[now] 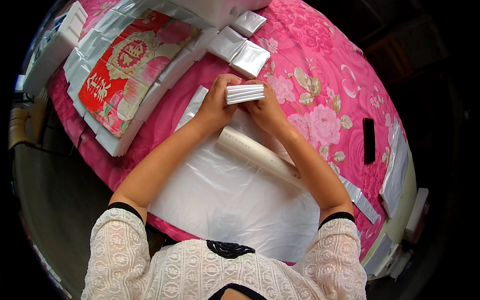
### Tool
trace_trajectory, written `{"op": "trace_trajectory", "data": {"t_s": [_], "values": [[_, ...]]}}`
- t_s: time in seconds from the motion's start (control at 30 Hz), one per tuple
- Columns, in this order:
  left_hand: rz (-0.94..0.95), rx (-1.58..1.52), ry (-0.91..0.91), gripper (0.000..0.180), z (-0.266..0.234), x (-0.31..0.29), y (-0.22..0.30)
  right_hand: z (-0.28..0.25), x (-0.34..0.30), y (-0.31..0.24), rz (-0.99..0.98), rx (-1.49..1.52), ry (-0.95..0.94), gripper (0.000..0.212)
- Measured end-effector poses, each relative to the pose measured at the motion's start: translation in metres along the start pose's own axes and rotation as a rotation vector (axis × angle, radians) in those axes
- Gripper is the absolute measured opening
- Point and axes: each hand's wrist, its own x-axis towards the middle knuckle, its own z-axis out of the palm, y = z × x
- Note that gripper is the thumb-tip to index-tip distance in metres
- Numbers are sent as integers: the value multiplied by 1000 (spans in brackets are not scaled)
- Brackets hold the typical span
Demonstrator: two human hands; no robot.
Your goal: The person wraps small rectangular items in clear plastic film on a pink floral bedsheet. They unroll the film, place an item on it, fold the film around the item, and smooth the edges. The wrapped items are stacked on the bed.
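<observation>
A small stack of folded white plastic film is gripped between my two hands, its layered edges facing me. My left hand closes on its left end, and my right hand wraps round the right end. Below them a pale plastic tube lies slantwise on a large sheet of clear whitish film, its right end passing behind my right forearm. Just beyond my hands are folded silvery-white packets lying on the pink flowered cloth.
Rows of white packets stand at the left, with a red flowered printed sheet on top. A white box is at the far edge. A black bar and a flat silvery packet lie at the right. A white crate stands far left.
</observation>
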Motion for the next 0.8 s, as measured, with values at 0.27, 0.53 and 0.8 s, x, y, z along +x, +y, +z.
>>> {"op": "trace_trajectory", "data": {"t_s": [0.27, 0.53, 0.8], "values": [[-87, 15, -24, 28, -1, -2, 2, -2, 0, -3, 34, 13, -15, 24], [-95, 2, -57, 29, -1, -2, 0, -7, 1, 0, 13, 9, -59, 24], [-93, 5, -56, 30, -1, -3, -1, -10, 0, -6, 21, 15, -35, 21]]}}
